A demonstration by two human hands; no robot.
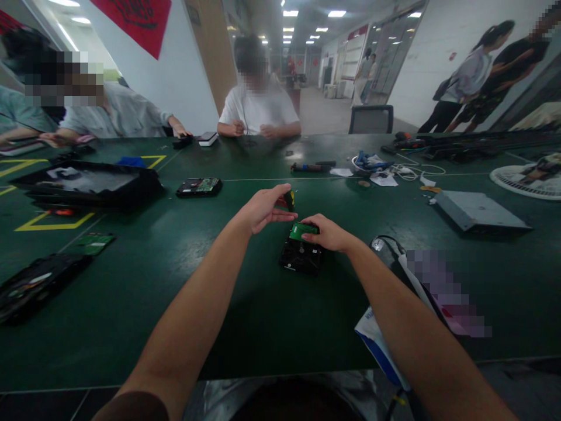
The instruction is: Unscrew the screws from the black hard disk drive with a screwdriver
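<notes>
In the middle of the table lies a black hard drive (301, 258) with a green circuit board (302, 231) at its far end. My right hand (328, 233) grips that end from the right, thumb across the board and fingers at its far edge. Just beyond and to the left, my left hand (268, 209) is raised over the table, thumb above and fingers below. Between them is a small dark red and black object with yellow marks (290, 200); its kind I cannot make out. It is apart from the drive.
A second drive with a board (199, 187) lies to the left, near a black tray (87, 181). A grey metal box (482, 210), a basket (530, 178) and cables (412, 169) are at the right. A person in white (258, 111) sits opposite.
</notes>
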